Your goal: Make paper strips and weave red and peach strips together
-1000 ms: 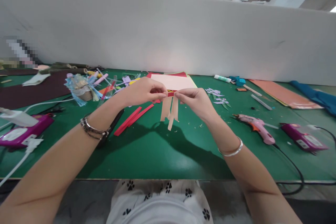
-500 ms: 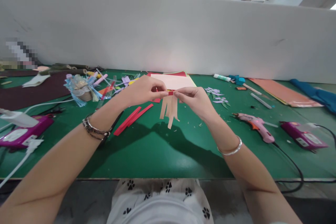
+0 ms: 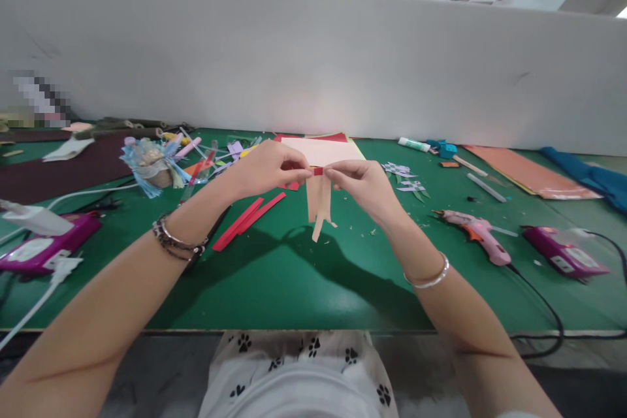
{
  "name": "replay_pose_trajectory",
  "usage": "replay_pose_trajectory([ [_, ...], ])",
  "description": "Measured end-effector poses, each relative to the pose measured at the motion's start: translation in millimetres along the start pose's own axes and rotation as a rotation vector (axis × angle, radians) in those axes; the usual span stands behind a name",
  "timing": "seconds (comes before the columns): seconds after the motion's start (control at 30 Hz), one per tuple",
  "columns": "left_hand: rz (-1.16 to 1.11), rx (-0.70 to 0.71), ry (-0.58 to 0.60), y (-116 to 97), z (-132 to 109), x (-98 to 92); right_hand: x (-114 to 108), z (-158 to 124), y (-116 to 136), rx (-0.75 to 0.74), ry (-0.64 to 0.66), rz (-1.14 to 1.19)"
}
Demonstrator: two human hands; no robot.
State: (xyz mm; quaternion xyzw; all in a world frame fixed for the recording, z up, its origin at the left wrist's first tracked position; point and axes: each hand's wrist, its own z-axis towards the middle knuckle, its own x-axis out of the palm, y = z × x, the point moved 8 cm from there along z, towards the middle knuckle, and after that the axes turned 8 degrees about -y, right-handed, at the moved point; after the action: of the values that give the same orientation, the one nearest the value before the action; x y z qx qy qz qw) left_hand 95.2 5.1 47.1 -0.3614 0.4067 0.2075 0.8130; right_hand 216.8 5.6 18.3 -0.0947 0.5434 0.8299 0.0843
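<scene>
Above the middle of the green table (image 3: 304, 294), my left hand (image 3: 274, 170) pinches the left end of a red paper strip (image 3: 318, 171). My right hand (image 3: 360, 181) grips the strip's other end between thumb and fingers. Several tan paper strips (image 3: 322, 199) hang down from the red one, between my hands. Loose red strips (image 3: 245, 225) lie on the table below my left hand, and a pale pink sheet (image 3: 321, 151) lies behind both hands.
On the right are a pink glue gun (image 3: 482, 235), a purple power strip (image 3: 563, 251) and a glue stick (image 3: 414, 144). At the left stand a blue tasselled bundle (image 3: 154, 166) and another purple power strip (image 3: 53, 248). Checkered lilac paper pieces (image 3: 399, 170) lie right of my hands.
The hanging tan strips have drawn closer together and look narrower as a bunch. Both hands stay at nearly the same place with their grip unchanged.
</scene>
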Motion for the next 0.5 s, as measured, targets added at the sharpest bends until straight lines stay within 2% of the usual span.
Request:
replay_pose_trajectory([
  [0.5,0.018,0.032,0.054,1.8,-0.2,2.7,9.1,3.8,-1.9,0.041,0.054,0.051],
])
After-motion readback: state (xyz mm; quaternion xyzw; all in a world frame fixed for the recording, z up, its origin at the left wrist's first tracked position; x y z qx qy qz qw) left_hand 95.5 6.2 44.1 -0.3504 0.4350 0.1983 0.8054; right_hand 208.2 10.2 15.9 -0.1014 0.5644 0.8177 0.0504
